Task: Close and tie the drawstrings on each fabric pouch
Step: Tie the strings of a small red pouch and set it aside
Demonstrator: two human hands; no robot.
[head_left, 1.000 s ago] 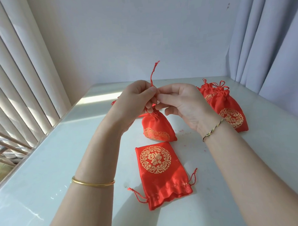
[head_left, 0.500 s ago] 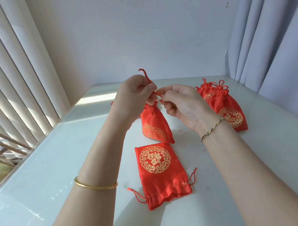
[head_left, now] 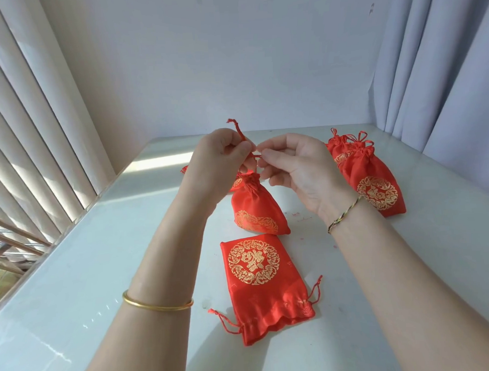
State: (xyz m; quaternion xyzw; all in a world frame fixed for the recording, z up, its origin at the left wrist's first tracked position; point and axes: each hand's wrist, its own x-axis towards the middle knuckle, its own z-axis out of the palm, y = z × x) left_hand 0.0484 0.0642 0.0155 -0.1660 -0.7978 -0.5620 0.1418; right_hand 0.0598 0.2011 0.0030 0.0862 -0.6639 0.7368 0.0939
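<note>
A red fabric pouch (head_left: 255, 210) with a gold emblem hangs cinched at its neck, just above the white table (head_left: 101, 261). My left hand (head_left: 219, 155) pinches one red drawstring (head_left: 236, 128), whose frayed end sticks up above the fingers. My right hand (head_left: 295, 166) pinches the other string end at its fingertips, right beside the left hand. A flat pouch (head_left: 263, 285) lies near me with its mouth loose and strings out at both sides. Tied pouches (head_left: 369, 180) lie at the right. Another pouch (head_left: 236, 183) shows partly behind my left hand.
Vertical blinds (head_left: 25, 138) line the left side beyond the table edge. Grey curtains (head_left: 442, 64) hang at the right, and a plain wall stands behind. Small red thread scraps (head_left: 300, 216) dot the table near the middle.
The string end above my left hand has shortened and bent left. The hanging pouch has dropped lower and my right hand's fingers have spread a little.
</note>
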